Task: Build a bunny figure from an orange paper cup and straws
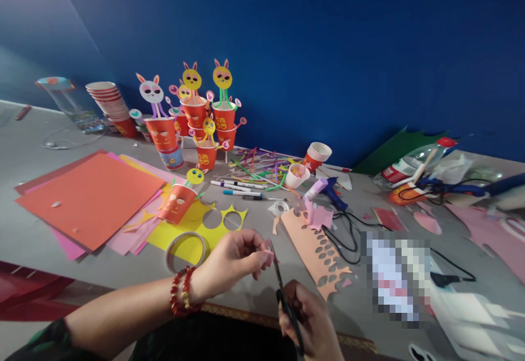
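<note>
Near the front edge of the table, my left hand pinches a small piece of pink paper between thumb and fingers. My right hand is closed round the dark handles of a pair of scissors. The scissor blades point up and away from me and meet the pink paper at its right side. Most of the paper is covered by my left fingers, so its outline cannot be made out. A roll of tape lies just left of my left wrist, partly on a yellow cut-out sheet.
Coloured sheets lie at left. Red cups with paper rabbit figures stand behind them. Pipe cleaners, markers and a small white cup are mid-table. A peach sheet with holes, a glue gun and a bottle are rightward.
</note>
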A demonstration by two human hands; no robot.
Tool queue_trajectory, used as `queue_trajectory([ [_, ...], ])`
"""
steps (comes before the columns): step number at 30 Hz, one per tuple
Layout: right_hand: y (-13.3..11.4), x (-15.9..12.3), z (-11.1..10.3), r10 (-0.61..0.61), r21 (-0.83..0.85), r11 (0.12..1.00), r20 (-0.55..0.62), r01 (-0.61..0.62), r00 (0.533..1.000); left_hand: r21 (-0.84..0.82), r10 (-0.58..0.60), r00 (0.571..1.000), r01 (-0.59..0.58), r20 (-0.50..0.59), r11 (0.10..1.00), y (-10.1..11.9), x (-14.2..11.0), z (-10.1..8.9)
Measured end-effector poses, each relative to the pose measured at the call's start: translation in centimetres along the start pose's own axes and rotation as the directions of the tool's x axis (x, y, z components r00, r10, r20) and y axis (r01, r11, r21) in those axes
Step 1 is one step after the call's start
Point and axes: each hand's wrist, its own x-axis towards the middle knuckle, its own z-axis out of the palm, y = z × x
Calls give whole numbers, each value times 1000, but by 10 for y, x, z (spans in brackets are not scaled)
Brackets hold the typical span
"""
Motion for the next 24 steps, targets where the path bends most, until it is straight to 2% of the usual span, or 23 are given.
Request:
queue_trajectory([
  [4, 3, 0, -1, -11, 18, 1000, -12, 12, 1000, 14, 5, 1000, -5, 3, 1000, 1, 1, 0],
  [8, 5, -1, 0, 31, 30, 999, -17, -30, 999, 36, 35, 999, -35, -3, 999, 1, 1, 0],
  [14, 10, 0, -3, 17, -23, 1000, -4, -17, 1000, 102, 49, 999, -49, 1, 994, 1, 0, -1],
  [20, 25, 3, -6, -10, -41, 999, -13, 10, 1000, 298, 119, 993, -117, 14, 947, 5, -3, -3],
  [24, 34, 6, -10, -70, -96, 993, -16, 68, 997, 338, 126, 992, -129, 33, 932, 6, -2, -5],
])
